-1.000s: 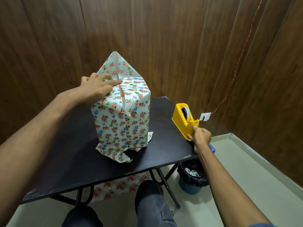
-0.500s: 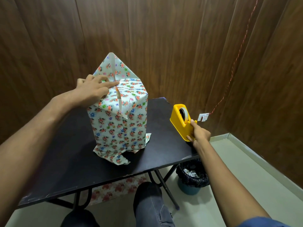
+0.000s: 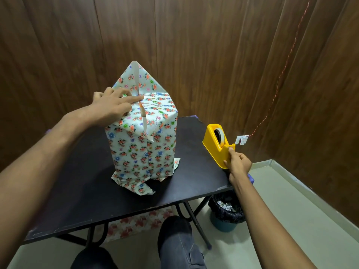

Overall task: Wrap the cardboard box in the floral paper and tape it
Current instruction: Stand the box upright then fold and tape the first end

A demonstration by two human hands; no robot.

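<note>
Bare forearms, no sleeves showing; hands ringless as far as visible; dark grey trousers (image 3: 180, 247) over knees.

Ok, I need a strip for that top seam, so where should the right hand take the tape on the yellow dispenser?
Probably at the cutter end of the yellow tape dispenser, nearest the person: the roll feeds toward it, and the right hand already pinches there. Come from the near side and pull toward yourself.

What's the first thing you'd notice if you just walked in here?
The tall box wrapped in flowery paper, standing mid-way on the black table, left hand pressing its folded top. Next, the bright yellow tape dispenser at the table's right edge, right hand at its cutter end.
</note>
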